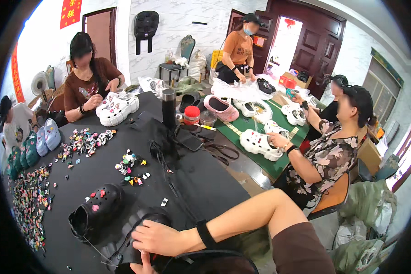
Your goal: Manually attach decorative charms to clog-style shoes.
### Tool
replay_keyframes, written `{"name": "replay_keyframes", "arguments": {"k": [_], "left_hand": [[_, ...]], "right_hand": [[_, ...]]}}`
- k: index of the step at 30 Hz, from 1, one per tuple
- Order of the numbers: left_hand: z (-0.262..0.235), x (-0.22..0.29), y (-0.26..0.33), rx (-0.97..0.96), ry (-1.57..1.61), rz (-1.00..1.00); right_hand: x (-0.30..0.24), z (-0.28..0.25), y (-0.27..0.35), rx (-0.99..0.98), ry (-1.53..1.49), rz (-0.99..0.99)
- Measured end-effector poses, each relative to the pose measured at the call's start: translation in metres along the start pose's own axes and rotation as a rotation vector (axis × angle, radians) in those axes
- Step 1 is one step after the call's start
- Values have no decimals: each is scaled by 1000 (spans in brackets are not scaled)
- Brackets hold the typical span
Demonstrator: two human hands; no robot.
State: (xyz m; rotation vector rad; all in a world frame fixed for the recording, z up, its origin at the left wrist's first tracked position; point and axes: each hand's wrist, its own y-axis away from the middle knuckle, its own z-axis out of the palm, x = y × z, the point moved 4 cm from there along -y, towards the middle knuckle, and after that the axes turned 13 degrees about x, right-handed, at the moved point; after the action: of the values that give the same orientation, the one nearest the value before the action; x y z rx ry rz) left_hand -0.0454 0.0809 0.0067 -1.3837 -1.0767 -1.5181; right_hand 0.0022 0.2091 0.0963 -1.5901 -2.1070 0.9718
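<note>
Right hand point(162, 238) curled over black clog point(144, 215) beneath it, left hand point(144, 264) lower (cannot tell either grip)

A black, moulded, plastic-looking clog point(146, 214) lies at the near edge of the black tabletop point(89, 169), its dark upper largely covered by the right hand point(157, 238). Its far end shows beyond the fingers; the rest is hidden, so its full pose cannot be told.

Just beside it on the left, a second black clog with round holes over its toe point(112, 203) lies slantwise, toe toward the far right, foot opening toward the near left. Small red and pink decorative charms point(95, 208) sit spaced apart on its upper. A thin pale strand point(98, 252) extends from its near end toward the first clog.
</note>
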Motion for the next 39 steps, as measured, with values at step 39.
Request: {"name": "replay_keyframes", "arguments": {"k": [39], "left_hand": [[7,5,-4,-72,-51,104]], "right_hand": [[19,-16,6,133,-158,290]]}}
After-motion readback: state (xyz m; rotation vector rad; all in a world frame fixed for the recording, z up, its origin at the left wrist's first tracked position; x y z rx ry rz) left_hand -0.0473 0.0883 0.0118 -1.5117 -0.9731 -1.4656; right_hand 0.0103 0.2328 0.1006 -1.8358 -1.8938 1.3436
